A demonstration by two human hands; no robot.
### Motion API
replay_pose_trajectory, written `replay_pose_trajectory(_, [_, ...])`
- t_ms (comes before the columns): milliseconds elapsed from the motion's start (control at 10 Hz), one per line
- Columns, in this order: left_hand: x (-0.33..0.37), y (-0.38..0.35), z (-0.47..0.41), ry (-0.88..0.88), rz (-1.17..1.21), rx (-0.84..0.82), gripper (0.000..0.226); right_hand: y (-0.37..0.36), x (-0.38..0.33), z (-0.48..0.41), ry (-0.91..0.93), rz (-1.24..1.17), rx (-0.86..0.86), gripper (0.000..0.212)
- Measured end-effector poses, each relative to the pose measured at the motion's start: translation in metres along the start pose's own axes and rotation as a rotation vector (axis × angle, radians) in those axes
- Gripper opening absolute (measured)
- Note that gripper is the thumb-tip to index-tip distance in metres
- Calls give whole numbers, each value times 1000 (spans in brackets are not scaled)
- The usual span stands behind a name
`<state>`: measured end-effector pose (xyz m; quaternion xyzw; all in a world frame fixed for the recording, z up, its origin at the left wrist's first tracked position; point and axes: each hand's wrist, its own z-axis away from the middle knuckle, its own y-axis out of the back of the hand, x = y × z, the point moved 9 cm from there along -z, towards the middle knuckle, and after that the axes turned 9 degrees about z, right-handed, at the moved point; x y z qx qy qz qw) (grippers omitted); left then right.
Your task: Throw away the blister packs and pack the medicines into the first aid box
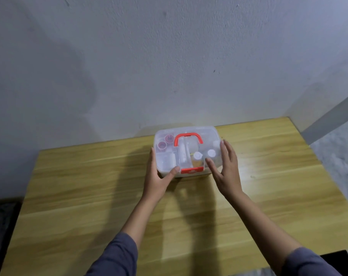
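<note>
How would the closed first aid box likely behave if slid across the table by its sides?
The first aid box looks like rigid clear plastic, so it probably keeps its shape. It sits low and wide on the smooth wooden table, so likely slides rather than tips. The small bottles inside may rattle.

Translucent plastic first aid box (189, 152); glossy wood-grain table (268, 186).
</note>
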<state>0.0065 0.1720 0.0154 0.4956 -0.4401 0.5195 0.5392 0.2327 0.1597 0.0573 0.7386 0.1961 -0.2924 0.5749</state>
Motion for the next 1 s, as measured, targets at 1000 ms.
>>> replay_pose_trajectory(1000, [-1,6,-13,178,-146,-127,91,-20,28,-12,-129,179,-481,61])
